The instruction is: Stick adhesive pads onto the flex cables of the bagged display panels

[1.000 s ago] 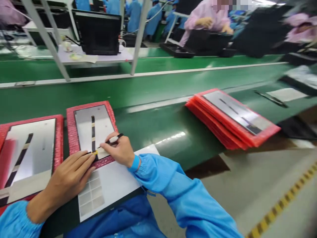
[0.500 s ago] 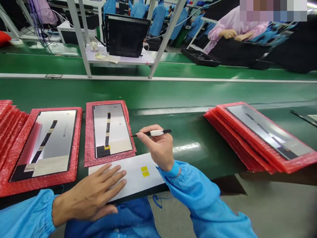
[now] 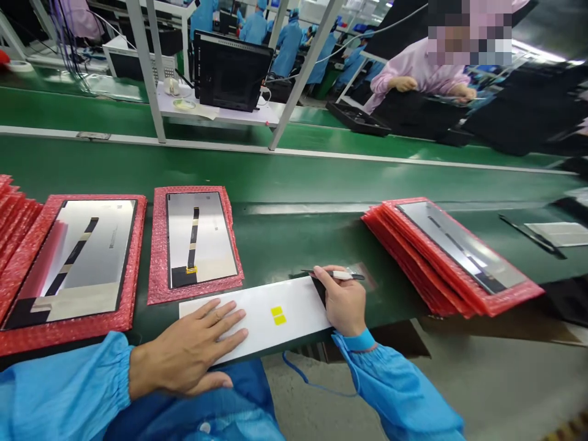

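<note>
My left hand (image 3: pixel 188 352) lies flat with its fingers apart on a white card (image 3: pixel 215 324), which carries two small yellow patches (image 3: pixel 278 315). My right hand (image 3: pixel 342 300) pinches a slim black pointed tool with a white grip (image 3: pixel 340 275) above the card's right end. Just beyond the card, a display panel (image 3: pixel 206 229) rests on a red bubble-wrap bag (image 3: pixel 158 245). Its dark ribbon strip (image 3: pixel 193 242) ends in a small yellow tab (image 3: pixel 192 269). Neither hand touches this panel.
A second bagged panel (image 3: pixel 78 263) lies to the left, and a stack of bagged panels (image 3: pixel 452 257) lies to the right. All sit on a green conveyor bench (image 3: pixel 294 177). Beyond it stand a shelf with a black monitor (image 3: pixel 232 72) and a co-worker in a pink gown (image 3: pixel 413 67).
A second ago both hands were at the panel's ribbon strip. Since then my left hand has moved onto the white card, and my right hand has moved right, keeping the tool. The yellow tab now shows.
</note>
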Action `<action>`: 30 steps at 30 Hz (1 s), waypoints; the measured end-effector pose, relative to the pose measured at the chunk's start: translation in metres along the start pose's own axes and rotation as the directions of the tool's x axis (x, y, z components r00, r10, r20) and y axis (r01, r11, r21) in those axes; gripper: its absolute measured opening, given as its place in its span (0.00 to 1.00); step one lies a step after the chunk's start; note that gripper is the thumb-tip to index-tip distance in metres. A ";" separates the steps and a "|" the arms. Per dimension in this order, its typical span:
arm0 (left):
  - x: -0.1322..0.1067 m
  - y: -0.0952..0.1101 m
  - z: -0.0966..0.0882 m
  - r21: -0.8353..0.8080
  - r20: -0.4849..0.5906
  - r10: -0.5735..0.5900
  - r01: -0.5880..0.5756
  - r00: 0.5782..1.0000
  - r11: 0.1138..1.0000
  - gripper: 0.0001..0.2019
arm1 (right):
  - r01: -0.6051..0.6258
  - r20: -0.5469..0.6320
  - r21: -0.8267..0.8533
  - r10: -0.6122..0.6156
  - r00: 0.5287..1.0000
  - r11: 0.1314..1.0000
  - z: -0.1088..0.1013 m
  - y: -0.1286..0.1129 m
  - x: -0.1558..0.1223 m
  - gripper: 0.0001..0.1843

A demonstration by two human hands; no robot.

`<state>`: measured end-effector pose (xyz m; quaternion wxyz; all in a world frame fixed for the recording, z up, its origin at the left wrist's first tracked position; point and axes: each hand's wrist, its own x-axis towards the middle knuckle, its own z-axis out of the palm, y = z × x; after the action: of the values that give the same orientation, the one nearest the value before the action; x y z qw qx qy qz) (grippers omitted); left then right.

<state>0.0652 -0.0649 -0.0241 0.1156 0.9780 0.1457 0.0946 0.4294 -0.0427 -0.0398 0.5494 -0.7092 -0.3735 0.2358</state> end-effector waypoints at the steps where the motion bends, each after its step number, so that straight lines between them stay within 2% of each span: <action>1: 0.000 -0.001 -0.003 0.011 -0.039 0.016 -0.015 0.999 1.000 0.34 | 0.031 0.003 -0.023 -0.031 1.000 0.999 0.001 -0.008 -0.002 0.20; 4: -0.006 -0.008 -0.015 0.059 -0.203 0.033 -0.021 0.979 0.998 0.23 | 0.100 0.076 -0.029 -0.097 0.992 0.995 0.011 -0.040 -0.020 0.18; 6: -0.013 -0.015 -0.021 0.087 -0.273 0.013 0.012 0.962 0.996 0.15 | 0.104 0.235 -0.008 -0.100 0.967 0.994 0.023 -0.061 -0.038 0.17; 8: -0.019 -0.022 -0.026 0.100 -0.271 -0.024 0.053 0.962 0.994 0.12 | 0.138 0.447 0.025 -0.134 0.884 0.990 0.040 -0.077 -0.056 0.14; 10: -0.022 -0.026 -0.027 0.095 -0.234 -0.066 0.090 0.970 0.991 0.13 | 0.161 0.594 0.039 -0.152 0.790 0.986 0.057 -0.083 -0.072 0.11; 11: -0.023 -0.027 -0.027 0.086 -0.216 -0.083 0.103 0.973 0.991 0.14 | 0.160 0.641 0.040 -0.148 0.753 0.986 0.065 -0.084 -0.078 0.09; 13: -0.025 -0.028 -0.026 0.066 -0.191 -0.108 0.123 0.976 0.990 0.18 | 0.146 0.685 0.042 -0.134 0.716 0.988 0.078 -0.080 -0.087 0.06; 16: -0.027 -0.028 -0.024 0.033 -0.160 -0.133 0.140 0.978 0.990 0.24 | 0.135 0.673 0.072 -0.148 0.724 0.988 0.089 -0.070 -0.095 0.03; 21: -0.028 -0.030 -0.022 0.030 -0.136 -0.140 0.145 0.981 0.989 0.29 | 0.196 0.651 0.089 -0.206 0.731 0.977 0.095 -0.061 -0.100 0.01; 30: -0.027 -0.031 -0.018 0.008 -0.152 -0.142 0.145 0.978 0.989 0.28 | 0.220 0.645 0.091 -0.226 0.730 0.971 0.099 -0.056 -0.101 0.01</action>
<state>0.0275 -0.0406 -0.0185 0.1012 0.9560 0.2253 0.1583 0.2789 -0.0563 -0.0218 0.4126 -0.5304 -0.6224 0.4014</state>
